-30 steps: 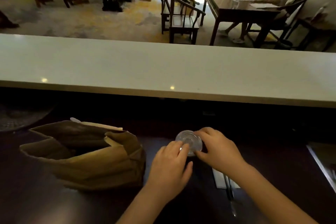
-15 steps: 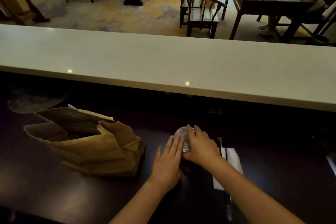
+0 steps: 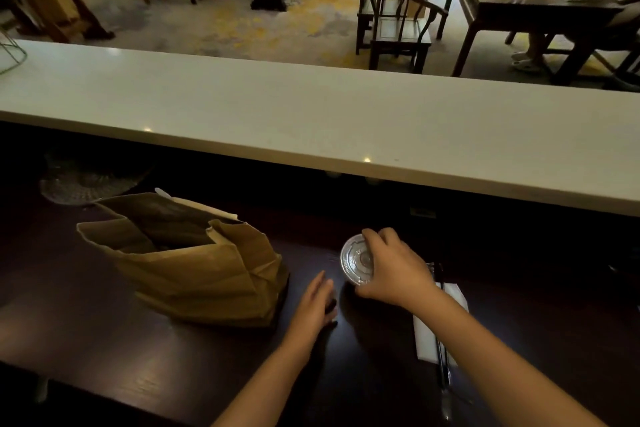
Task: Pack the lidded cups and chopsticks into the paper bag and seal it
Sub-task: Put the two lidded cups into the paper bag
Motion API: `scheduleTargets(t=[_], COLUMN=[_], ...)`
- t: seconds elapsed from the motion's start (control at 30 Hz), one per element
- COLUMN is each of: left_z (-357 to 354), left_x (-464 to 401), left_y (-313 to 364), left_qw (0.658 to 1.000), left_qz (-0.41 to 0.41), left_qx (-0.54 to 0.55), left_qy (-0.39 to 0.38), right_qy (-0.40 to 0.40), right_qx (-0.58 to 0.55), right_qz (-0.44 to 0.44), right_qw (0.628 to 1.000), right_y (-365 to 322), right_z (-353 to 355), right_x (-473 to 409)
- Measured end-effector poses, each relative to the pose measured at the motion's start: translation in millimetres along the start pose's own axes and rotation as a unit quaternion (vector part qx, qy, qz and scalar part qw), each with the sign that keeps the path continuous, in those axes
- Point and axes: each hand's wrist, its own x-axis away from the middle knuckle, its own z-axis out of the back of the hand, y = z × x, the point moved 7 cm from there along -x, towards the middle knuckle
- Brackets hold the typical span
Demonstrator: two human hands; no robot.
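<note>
A brown paper bag (image 3: 207, 274) stands open and slumped on the dark counter, left of centre. To its right, my right hand (image 3: 394, 267) grips a clear lidded cup (image 3: 353, 262) from above and the side; the cup leans with its lid facing me. My left hand (image 3: 317, 302) rests flat on the counter between bag and cup, fingers apart, holding nothing. Dark chopsticks (image 3: 441, 350) lie on a white napkin (image 3: 429, 333) under my right forearm.
A white raised countertop (image 3: 311, 121) runs across just beyond the dark work surface (image 3: 104, 340). A woven mat (image 3: 83, 180) lies at the back left. Beyond the counter are chairs, tables and a seated person at the far right.
My left hand has let go of the cup and dropped to the counter. My right hand has shifted its grip and tipped the cup so the lid shows.
</note>
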Motion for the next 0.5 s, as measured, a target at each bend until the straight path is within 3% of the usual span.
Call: scheduleTargets(t=[0.13, 0.27, 0.5], left_z=[-13, -20, -18], left_x=[8, 22, 64], left_y=[4, 24, 57], left_qw=[0.982, 0.963, 0.960], left_qz=[0.069, 0.037, -0.027], left_qx=[0.159, 0.245, 0.257], left_qy=[-0.077, -0.108, -0.111], right_qy=[0.017, 0.036, 0.047], right_qx=[-0.011, 0.036, 0.110], right_qz=[0.053, 0.106, 0.162], right_qw=[0.998, 0.993, 0.979], right_y=[-28, -56, -94], right_z=[33, 64, 107], right_x=[24, 49, 85])
